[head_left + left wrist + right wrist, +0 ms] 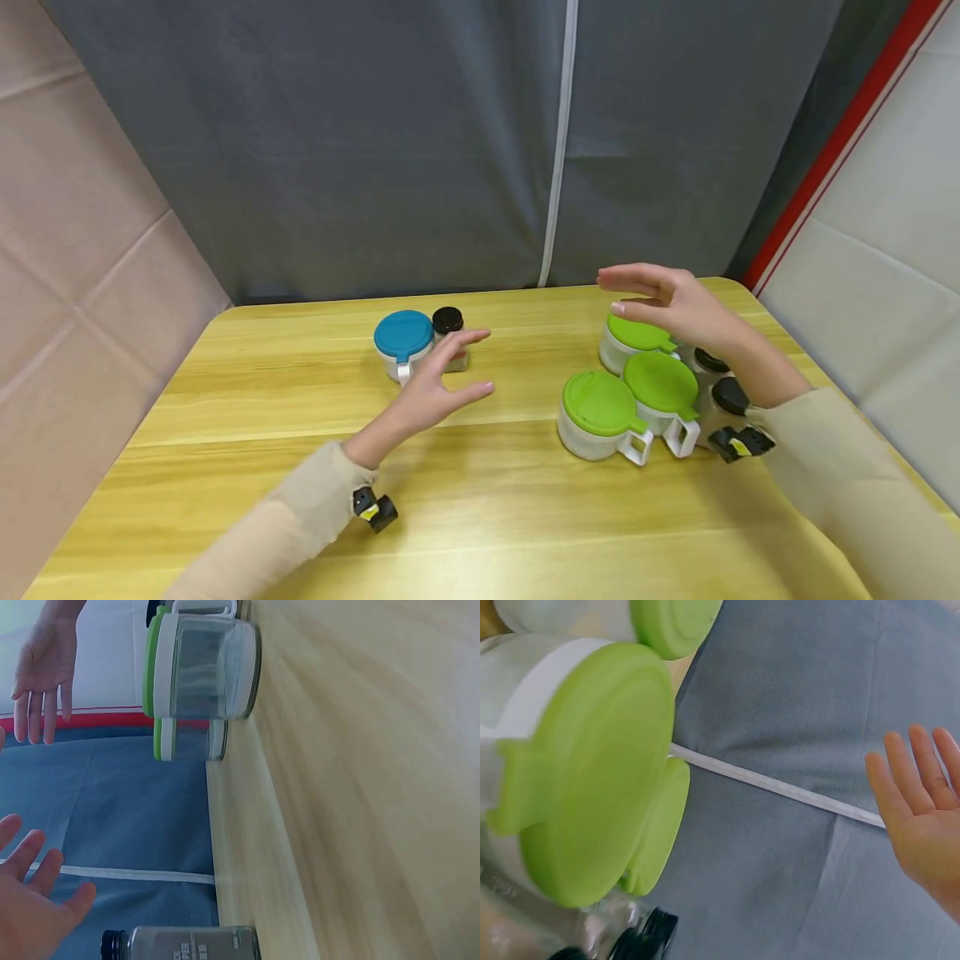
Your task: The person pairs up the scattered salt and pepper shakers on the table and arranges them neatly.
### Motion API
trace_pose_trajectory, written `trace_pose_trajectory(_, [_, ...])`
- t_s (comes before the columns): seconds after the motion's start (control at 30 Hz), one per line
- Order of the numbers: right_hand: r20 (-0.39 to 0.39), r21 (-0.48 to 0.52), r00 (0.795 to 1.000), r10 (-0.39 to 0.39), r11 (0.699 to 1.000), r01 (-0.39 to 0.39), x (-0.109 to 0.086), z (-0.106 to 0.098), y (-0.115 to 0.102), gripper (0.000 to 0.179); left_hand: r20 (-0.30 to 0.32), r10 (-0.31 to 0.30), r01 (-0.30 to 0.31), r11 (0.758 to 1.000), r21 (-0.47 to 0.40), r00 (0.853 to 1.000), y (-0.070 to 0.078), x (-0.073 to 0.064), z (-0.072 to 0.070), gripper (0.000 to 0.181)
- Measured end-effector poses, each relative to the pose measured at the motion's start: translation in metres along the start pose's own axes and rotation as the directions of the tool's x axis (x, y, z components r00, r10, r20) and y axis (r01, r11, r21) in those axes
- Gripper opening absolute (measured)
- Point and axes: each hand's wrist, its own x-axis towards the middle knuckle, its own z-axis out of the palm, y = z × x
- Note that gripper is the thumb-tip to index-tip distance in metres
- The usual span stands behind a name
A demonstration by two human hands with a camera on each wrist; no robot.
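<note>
The left hand (pixel 431 387) hovers with its fingers spread beside a jar with a blue lid (pixel 403 335) and a small bottle with a black cap (pixel 447 321). In the left wrist view that bottle (pixel 191 943) has printed lettering on its clear side. On the right, the right hand (pixel 678 308) is held palm down above a group of jars, its thumb apart from the fingers. A near green-lidded jar (pixel 598 404), a middle one (pixel 662 385) and a far one (pixel 637 335) stand close together, upright. Neither hand holds anything.
Black-capped bottles (pixel 729 396) stand right of the green-lidded jars, partly hidden by the right arm. Behind the wooden table (pixel 480 517) hangs a grey curtain (pixel 375 150) with a white seam. Pale walls (pixel 885 275) close in both sides.
</note>
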Motion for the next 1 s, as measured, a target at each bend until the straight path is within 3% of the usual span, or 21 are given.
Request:
trace_pose_trajectory(0.43, [-0.023,0.007,0.998,-0.054,0.998,0.055,-0.027,-0.003,0.017,0.041,0.020,0.014,-0.014,0.999,-0.037,1.000,0.000,-0.004,0.018,0.055])
trace_pose_trajectory(0.73, [-0.059,0.015,0.997,-0.051,0.999,0.052,-0.045,-0.002,0.023,0.041,0.032,0.024,-0.022,0.999,-0.047,0.999,-0.003,-0.006,0.028,0.056])
trace_pose_trajectory(1.0, [-0.096,0.039,0.994,-0.047,0.998,0.051,-0.060,-0.008,0.033,0.041,0.055,0.020,-0.018,0.999,-0.035,0.998,-0.036,-0.006,0.044,0.062])
